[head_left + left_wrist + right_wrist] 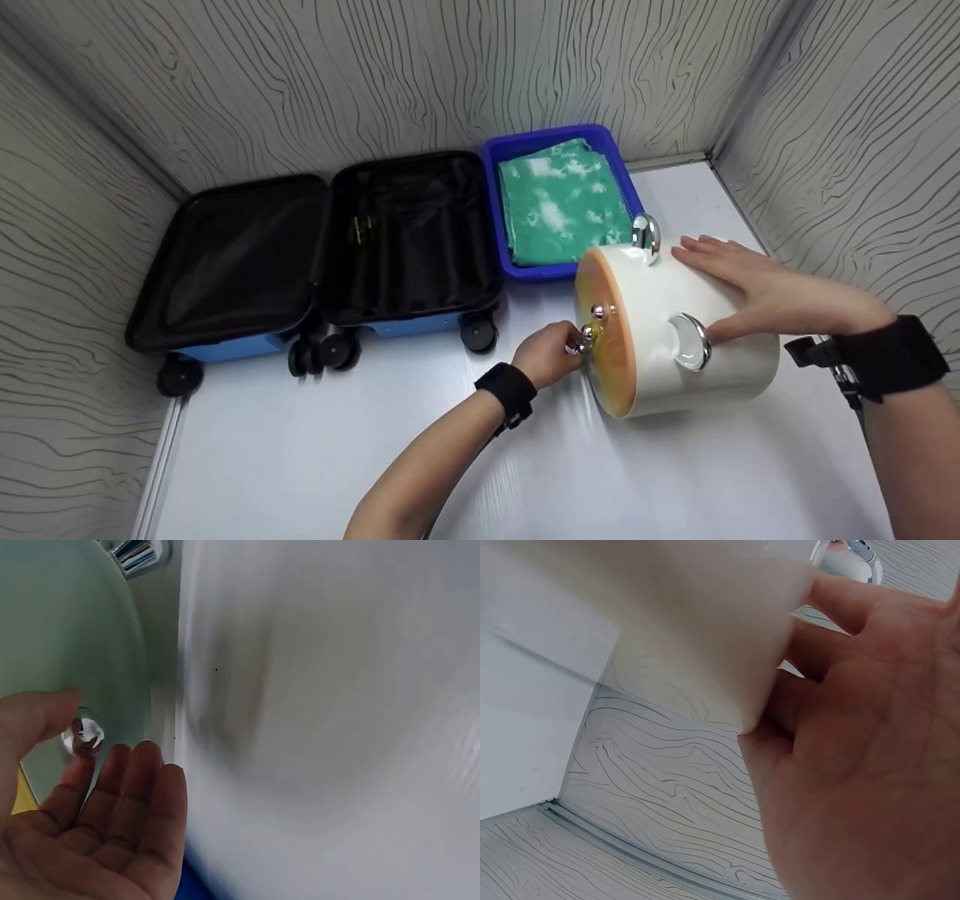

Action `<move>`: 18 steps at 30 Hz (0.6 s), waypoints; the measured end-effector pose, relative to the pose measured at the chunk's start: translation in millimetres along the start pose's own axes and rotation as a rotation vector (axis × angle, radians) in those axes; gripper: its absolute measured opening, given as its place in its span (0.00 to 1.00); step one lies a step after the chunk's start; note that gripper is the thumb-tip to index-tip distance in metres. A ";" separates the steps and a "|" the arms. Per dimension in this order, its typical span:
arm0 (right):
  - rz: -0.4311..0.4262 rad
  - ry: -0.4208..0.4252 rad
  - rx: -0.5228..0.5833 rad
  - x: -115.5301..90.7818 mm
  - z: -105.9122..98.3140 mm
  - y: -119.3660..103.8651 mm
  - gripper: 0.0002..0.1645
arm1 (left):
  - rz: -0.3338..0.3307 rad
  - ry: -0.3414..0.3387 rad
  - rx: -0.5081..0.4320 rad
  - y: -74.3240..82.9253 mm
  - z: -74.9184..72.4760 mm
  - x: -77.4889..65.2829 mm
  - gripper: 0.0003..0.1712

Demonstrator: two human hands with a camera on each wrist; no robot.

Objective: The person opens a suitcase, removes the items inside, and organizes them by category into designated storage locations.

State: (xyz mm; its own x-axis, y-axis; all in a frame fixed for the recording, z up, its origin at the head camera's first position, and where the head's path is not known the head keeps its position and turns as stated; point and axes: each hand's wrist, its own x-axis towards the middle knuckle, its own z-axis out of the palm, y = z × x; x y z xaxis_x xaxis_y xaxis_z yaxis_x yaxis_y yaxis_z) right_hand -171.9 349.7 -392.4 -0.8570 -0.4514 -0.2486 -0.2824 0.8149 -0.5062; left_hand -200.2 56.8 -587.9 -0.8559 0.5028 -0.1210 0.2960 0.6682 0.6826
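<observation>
A large cream pot (720, 382) with an orange rim and chrome handles (694, 341) is tipped on its side, its round front facing left. A see-through lid (90, 622) covers that front, and a yellow colour shows through it. My left hand (550, 354) pinches the lid's small chrome knob (84, 739) between thumb and forefinger; the other fingers are bent beside it. Across the pot's upper side lies my right hand (757, 289), fingers spread, thumb near one handle. What the pot holds cannot be made out clearly.
An open suitcase (405, 311) with black lining and blue sides lies at the left on the white table (315, 450). Behind the pot stands a blue basket (491, 180) with a folded green-and-white cloth (559, 202). Patterned panels (360, 75) enclose the table.
</observation>
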 end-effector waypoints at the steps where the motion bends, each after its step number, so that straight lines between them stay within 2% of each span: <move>1: 0.002 0.001 0.000 0.1 0.0 -0.2 0.66 | -0.002 0.002 0.003 0.0 0.4 0.4 0.11; 11: -0.008 0.000 0.023 -0.1 0.1 0.3 0.66 | 0.021 0.022 0.072 -1.4 -1.4 -0.8 0.07; 18: -0.005 -0.001 0.027 -0.4 0.2 0.7 0.66 | 0.041 0.034 0.074 -9.2 -8.3 -7.7 0.07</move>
State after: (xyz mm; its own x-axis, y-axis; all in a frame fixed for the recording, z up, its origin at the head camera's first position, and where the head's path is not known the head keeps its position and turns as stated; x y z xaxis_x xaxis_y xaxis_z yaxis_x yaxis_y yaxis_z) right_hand -171.7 350.4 -392.8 -0.8551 -0.4557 -0.2474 -0.2745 0.8026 -0.5295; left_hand -199.9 42.2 -587.3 -0.8559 0.5125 -0.0683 0.3608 0.6866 0.6312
